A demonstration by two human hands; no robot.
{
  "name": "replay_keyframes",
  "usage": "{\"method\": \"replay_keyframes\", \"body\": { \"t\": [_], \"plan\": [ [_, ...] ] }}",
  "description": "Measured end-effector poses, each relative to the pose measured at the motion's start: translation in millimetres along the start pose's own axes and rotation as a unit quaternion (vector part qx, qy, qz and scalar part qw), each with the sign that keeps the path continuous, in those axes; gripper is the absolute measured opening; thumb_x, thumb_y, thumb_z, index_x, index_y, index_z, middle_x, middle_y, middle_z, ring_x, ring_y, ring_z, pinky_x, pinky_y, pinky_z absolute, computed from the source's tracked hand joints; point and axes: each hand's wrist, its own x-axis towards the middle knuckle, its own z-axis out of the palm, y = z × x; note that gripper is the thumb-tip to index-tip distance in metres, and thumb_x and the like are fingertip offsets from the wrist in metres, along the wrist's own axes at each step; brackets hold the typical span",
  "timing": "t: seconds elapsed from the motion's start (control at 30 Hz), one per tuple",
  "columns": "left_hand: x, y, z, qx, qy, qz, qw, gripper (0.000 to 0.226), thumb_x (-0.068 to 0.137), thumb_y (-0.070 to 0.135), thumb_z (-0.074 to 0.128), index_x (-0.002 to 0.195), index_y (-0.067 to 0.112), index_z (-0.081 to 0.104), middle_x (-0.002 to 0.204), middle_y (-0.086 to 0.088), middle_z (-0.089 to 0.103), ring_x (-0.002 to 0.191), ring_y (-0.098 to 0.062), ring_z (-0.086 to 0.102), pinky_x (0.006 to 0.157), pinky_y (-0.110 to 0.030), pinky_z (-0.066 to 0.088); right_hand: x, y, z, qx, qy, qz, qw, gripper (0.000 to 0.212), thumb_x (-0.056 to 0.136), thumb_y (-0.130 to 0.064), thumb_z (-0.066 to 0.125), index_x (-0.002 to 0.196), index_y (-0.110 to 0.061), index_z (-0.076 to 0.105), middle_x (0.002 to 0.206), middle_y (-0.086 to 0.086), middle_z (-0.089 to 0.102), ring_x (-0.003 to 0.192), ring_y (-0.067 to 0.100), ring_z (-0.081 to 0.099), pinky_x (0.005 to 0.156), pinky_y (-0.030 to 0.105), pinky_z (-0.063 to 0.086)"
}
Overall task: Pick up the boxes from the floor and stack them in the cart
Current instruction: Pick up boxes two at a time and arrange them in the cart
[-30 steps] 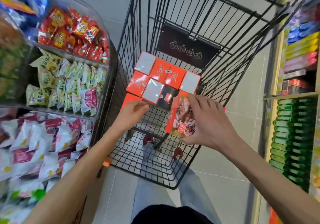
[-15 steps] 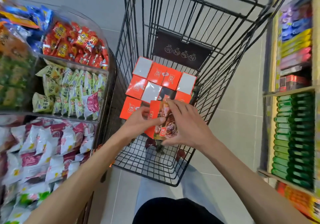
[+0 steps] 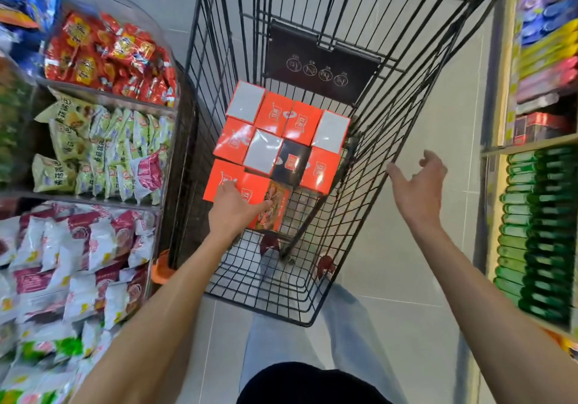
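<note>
Nearest, the left hand (image 3: 231,208) reaches into the cart (image 3: 312,316), its grip spread flat and pressing on the newest box (image 3: 273,205), which lies picture-side up at the near edge of the stacked boxes (image 3: 281,141). It pinches nothing. The right hand (image 3: 416,188) hangs outside the cart's right wall, grip spread and empty, beside the wire. Beyond, the boxes fill the far end of the cart floor in tight rows, most orange, some white-topped.

The risk, as I judge it: the newest box sits at the open edge of the row with bare wire below it, so it may tip or slide off when the hand lifts.

Half a second ago both hands held this box above the row; now the right has let go and swung clear.
</note>
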Motion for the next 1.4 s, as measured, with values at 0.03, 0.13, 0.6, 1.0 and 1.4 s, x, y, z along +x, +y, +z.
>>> {"method": "replay_keyframes", "body": {
  "t": [0.03, 0.13, 0.6, 1.0, 1.4],
  "plan": [
    [6.1, -0.1, 6.9, 0.014, 0.008, -0.003, 1.0, 0.105, 0.061, 0.068, 0.076, 0.138, 0.008, 0.038, 0.135, -0.009, 0.047, 0.123, -0.028, 0.05, 0.092, -0.049, 0.05, 6.4, 2.7, 10.3, 0.035, -0.014, 0.032, 0.999, 0.068, 0.09, -0.046, 0.063, 0.143, -0.011, 0.039, 0.137, 0.008, 0.046, 0.122, 0.023, 0.05, 0.104, 0.036, 0.041],
    [24.7, -3.2, 27.8, 0.051, 0.028, -0.001, 0.998, 0.101, 0.063, 0.064, 0.078, 0.134, 0.003, 0.038, 0.134, -0.012, 0.045, 0.126, -0.03, 0.046, 0.088, -0.047, 0.049, 19.3, 6.7, 41.0, 0.147, -0.05, 0.124, 0.98, 0.04, 0.094, -0.042, 0.056, 0.123, -0.015, 0.056, 0.114, 0.003, 0.06, 0.103, 0.019, 0.057, 0.093, 0.032, 0.045],
    [69.1, -2.0, 68.6, 0.17, 0.128, -0.009, 0.977, 0.1, 0.054, 0.056, 0.087, 0.127, 0.004, 0.042, 0.121, -0.02, 0.05, 0.112, -0.038, 0.05, 0.087, -0.048, 0.049, 31.3, 22.0, 89.6, 0.2, 0.005, 0.116, 0.973, 0.006, 0.099, -0.017, 0.051, 0.102, -0.019, 0.055, 0.078, -0.007, 0.06, 0.071, 0.01, 0.06, 0.078, 0.053, 0.056],
    [69.8, -0.9, 52.0, 0.15, 0.072, 0.007, 0.986, 0.084, 0.077, 0.055, 0.073, 0.137, 0.007, 0.038, 0.127, -0.019, 0.046, 0.119, -0.04, 0.045, 0.091, -0.052, 0.044, 35.7, 29.2, 90.5, 0.164, -0.019, 0.096, 0.982, 0.009, 0.099, -0.02, 0.05, 0.108, -0.021, 0.051, 0.092, 0.002, 0.062, 0.078, 0.018, 0.057, 0.077, 0.039, 0.049],
    [43.0, 25.9, -26.6, 0.305, -0.014, 0.193, 0.932, 0.043, 0.092, 0.037, 0.055, 0.123, 0.007, 0.054, 0.123, -0.016, 0.053, 0.116, -0.036, 0.048, 0.09, -0.045, 0.043, 22.2, 10.8, 26.3, -0.156, -0.209, 0.044, 0.964, 0.059, 0.086, -0.056, 0.063, 0.121, -0.009, 0.06, 0.124, 0.012, 0.063, 0.114, 0.033, 0.058, 0.092, 0.037, 0.047]
  ]
}}
